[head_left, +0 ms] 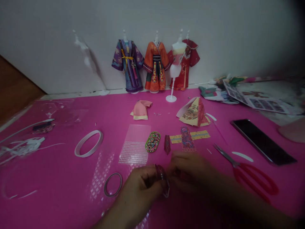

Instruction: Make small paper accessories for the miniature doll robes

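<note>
Between the thumb and fingers of my left hand [140, 187] is a small dark red decorated strip [162, 178], standing on edge with a pale line along it. My right hand [193, 168] is just to its right, fingers bent together and dim; whatever they pinch is hidden. Beyond the hands lie a pointed dark red strip [167, 144], a patterned purple-red panel [187, 138] across a yellow band [202, 135], and a green tray [146, 147] of multicoloured beads. Left of the tray rests a clear sheet [135, 132] with rows of small gems.
Scissors [247, 178] with red handles and a phone [263, 140] lie to the right. Two tape rolls, one white [77, 149] and one thin [105, 187], are at left. Dressed miniature mannequins [156, 68] and a bare one [88, 60] stand by the wall.
</note>
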The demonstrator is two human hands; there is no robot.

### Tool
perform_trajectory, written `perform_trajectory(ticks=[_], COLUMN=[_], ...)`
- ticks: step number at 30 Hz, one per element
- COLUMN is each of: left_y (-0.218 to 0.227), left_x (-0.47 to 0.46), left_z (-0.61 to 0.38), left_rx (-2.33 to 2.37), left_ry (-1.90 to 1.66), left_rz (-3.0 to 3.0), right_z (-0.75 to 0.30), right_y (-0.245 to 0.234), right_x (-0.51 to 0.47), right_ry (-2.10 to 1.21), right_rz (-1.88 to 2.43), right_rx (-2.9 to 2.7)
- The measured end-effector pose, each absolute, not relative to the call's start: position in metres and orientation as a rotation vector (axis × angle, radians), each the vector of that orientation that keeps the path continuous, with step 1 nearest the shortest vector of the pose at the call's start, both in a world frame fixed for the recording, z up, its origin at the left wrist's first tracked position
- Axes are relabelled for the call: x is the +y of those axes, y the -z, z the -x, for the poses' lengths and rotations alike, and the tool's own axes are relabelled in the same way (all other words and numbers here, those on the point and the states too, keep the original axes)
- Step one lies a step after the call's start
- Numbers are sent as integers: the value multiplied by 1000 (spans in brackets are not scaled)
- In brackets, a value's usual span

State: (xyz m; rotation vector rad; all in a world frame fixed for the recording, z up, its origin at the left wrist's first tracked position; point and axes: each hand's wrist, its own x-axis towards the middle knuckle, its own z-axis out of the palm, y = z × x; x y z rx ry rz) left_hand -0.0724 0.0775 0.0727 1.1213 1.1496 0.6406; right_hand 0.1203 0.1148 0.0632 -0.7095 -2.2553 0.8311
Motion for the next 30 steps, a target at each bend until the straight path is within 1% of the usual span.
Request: perform_trajectory(ticks=[12, 30], left_y=[-70, -66], left_x=[78, 74], left_z=[69, 71], left_rx=[1121, 1142], left_ry=[-660, -636], left_rz=[-1071, -1128], right_z=[-121, -120], right_y=[-65, -63], right_x=[114, 114], right_ry=[-902, -872], right_rz=[719, 734], right_rx=[-2264, -2277])
